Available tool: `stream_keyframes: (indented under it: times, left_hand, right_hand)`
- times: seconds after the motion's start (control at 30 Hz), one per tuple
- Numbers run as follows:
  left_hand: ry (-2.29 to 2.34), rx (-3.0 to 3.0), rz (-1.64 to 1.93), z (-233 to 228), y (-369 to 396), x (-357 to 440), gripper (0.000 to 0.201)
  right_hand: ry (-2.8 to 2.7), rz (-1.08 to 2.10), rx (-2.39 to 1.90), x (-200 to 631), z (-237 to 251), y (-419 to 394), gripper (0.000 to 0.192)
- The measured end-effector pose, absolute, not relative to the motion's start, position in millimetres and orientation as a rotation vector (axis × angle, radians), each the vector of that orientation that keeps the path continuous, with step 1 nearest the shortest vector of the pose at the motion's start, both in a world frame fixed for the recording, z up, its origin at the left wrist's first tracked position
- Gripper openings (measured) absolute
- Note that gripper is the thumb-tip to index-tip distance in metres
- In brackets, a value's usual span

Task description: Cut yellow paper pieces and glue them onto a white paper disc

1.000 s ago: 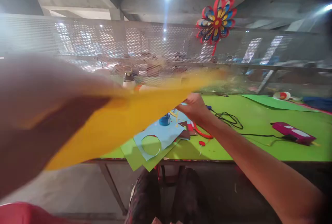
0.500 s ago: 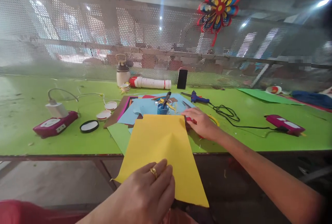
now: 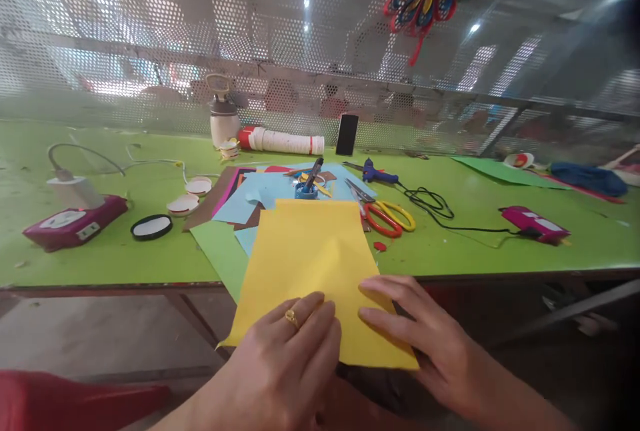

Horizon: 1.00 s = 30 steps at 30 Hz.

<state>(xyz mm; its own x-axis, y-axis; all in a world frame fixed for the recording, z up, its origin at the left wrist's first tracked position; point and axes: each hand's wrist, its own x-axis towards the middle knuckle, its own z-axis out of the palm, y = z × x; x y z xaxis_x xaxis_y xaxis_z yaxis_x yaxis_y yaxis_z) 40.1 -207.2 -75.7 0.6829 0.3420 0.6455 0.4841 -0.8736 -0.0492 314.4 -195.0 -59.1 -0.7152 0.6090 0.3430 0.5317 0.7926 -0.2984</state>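
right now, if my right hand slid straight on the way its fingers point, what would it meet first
Most likely the left hand, on the yellow sheet just ahead of the right hand; depth is unclear, so it might instead pass just beyond it, over the sheet's raised ridge.

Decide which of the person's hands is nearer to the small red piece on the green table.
Right. The right hand is at the right edge of the yellow sheet, just this side of the small red piece; the left hand is farther off, toward the left.
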Motion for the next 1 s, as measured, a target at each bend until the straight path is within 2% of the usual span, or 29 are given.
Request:
stream_keyframes:
  times: [0.27,0.53,0.7,0.77,0.87,1.0]
  left_hand:
    - [-0.669,-2.584,-0.874,-44.5,-202.1,27.2,0.031]
    - [-0.670,-2.615,-0.992,-70.0,-183.9,56.7,0.029]
    - [-0.869,-2.885,-0.954,-49.5,-175.8,79.5,0.018]
    - [-1.026,-3.029,-1.023,-32.5,-161.4,67.9,0.034]
    - [-1.679,-2.830,-1.214,-10.2,-115.6,36.7,0.046]
    - [-2.043,-2.641,-0.997,-8.0,-36.4,14.4,0.086]
  right_hand:
    - [-2.316,0.019,-0.568,288.8,-48.9,-177.2,0.049]
    - [-2.248,-0.031,-0.712,326.3,-62.3,-188.3,0.041]
    - [-2.185,-0.075,-0.829,352.1,-79.7,-179.0,0.043]
    - [-2.163,-0.076,-0.856,357.9,-84.7,-175.8,0.044]
    - [-2.147,-0.050,-0.867,358.6,-89.6,-173.8,0.043]
    - [-2.149,-0.013,-0.822,348.5,-90.9,-170.0,0.040]
